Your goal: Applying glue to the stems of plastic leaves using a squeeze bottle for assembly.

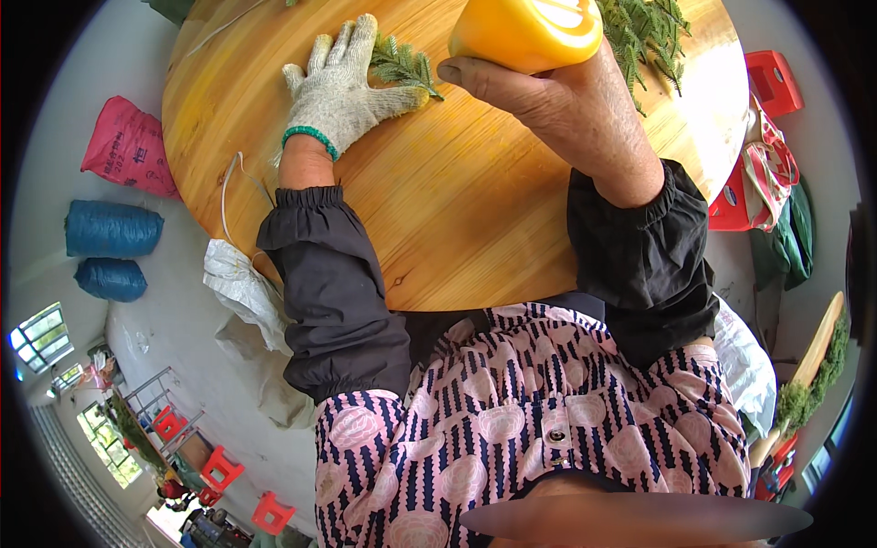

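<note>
My left hand (340,87), in a grey knitted glove with a green cuff, lies flat on the round wooden table (457,201). Its fingers are spread and rest on a small green evergreen sprig (405,68). My bare right hand (539,87) is raised close to the camera and grips an orange-yellow plastic cup (525,32) from below, tilted toward me. A pile of green evergreen sprigs (644,32) lies on the table's far right, behind the cup.
A pink sack (128,146) and two blue sacks (111,228) lie on the floor at left. White bags (242,292) hang by the table edge. Red stools (772,78) and a patterned bag (767,173) stand at right. A white string (228,196) trails off the table.
</note>
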The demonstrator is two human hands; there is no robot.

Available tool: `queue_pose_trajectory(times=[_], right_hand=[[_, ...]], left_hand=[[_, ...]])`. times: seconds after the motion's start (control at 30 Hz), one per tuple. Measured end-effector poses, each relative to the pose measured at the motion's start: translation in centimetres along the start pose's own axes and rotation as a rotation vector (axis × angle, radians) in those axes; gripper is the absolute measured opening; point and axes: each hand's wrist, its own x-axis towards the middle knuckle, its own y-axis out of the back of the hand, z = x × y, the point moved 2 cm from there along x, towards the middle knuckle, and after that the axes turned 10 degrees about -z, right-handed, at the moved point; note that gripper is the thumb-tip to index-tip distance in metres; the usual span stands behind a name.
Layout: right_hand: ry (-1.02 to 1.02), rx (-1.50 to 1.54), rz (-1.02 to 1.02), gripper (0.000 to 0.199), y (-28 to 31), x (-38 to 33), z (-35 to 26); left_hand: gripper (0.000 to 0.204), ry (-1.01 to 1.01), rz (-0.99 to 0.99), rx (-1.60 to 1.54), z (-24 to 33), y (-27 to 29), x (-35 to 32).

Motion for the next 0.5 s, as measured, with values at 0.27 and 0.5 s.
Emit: queue_pose_trajectory(times=[0.27, 0.5], right_hand=[[-0.047, -0.106, 0.051, 0.023, 1.1, -0.7, -0.4], [-0.177, 0.317, 0.494, 0.020, 3.3, -1.3, -1.3]], left_hand=[[0.124, -0.016, -0.004, -0.010, -0.7, 0.2, 0.2], [0.120, -0.076, 0.209, -0.111, 0.3, 1.5, -0.8]])
